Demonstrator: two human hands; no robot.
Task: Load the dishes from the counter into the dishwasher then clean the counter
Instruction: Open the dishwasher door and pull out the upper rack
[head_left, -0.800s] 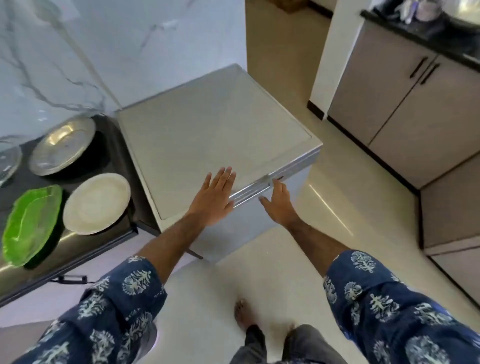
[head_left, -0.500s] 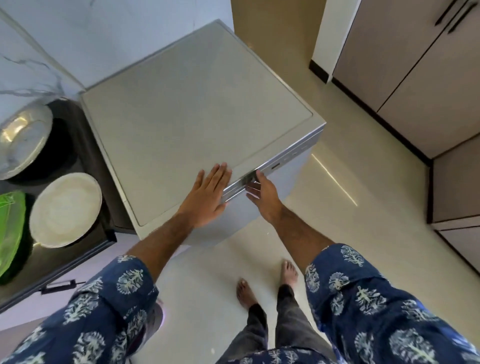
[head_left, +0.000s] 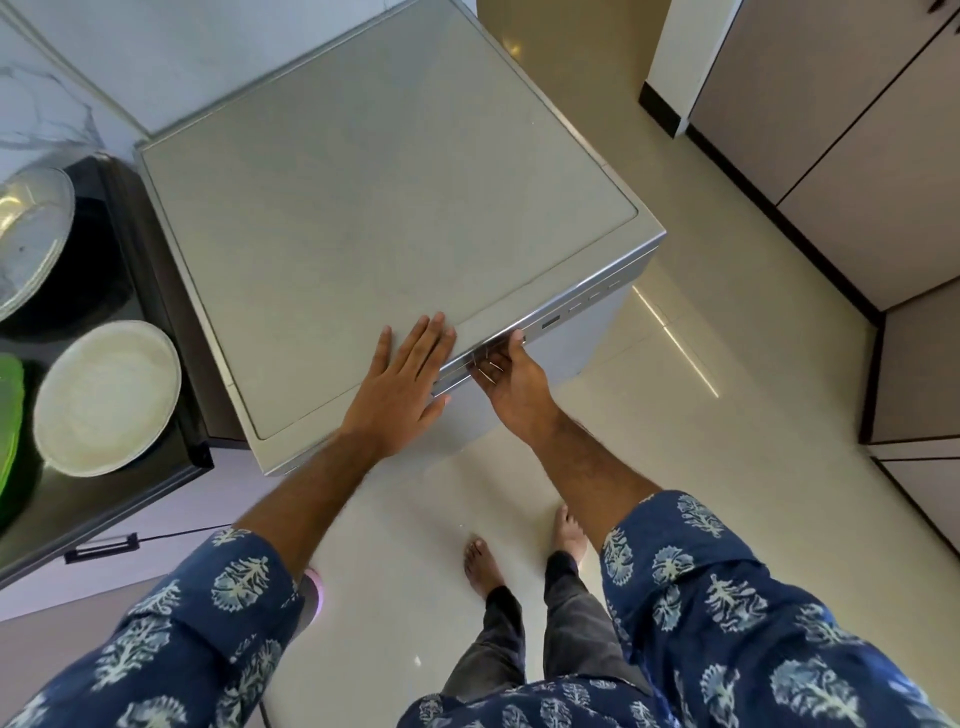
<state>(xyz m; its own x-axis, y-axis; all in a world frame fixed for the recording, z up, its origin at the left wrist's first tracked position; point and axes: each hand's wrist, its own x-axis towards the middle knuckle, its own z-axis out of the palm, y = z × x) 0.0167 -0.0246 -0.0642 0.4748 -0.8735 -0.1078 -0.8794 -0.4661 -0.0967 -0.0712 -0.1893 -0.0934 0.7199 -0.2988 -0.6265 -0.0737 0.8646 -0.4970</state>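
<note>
A grey, box-shaped dishwasher (head_left: 374, 218) stands against the wall with its door closed. My left hand (head_left: 400, 389) lies flat on its top near the front edge, fingers straight. My right hand (head_left: 511, 384) is at the front, its fingers curled up into the chrome door handle (head_left: 457, 371) under the top edge. On the dark counter (head_left: 124, 270) to the left sit a white plate (head_left: 106, 397), a steel plate (head_left: 31, 234) behind it, and a green dish (head_left: 8, 431) cut off by the frame's left edge.
Beige floor tiles (head_left: 691, 467) stretch in front of and to the right of the dishwasher, where my bare feet (head_left: 480, 564) stand. Beige cabinets (head_left: 852, 145) with dark plinths line the right side. A drawer handle (head_left: 101, 548) sits below the counter.
My right hand has moved left along the dishwasher's front and hooked its fingers into the door handle. The camera has come closer and looks more steeply down; the left hand stays flat on top.
</note>
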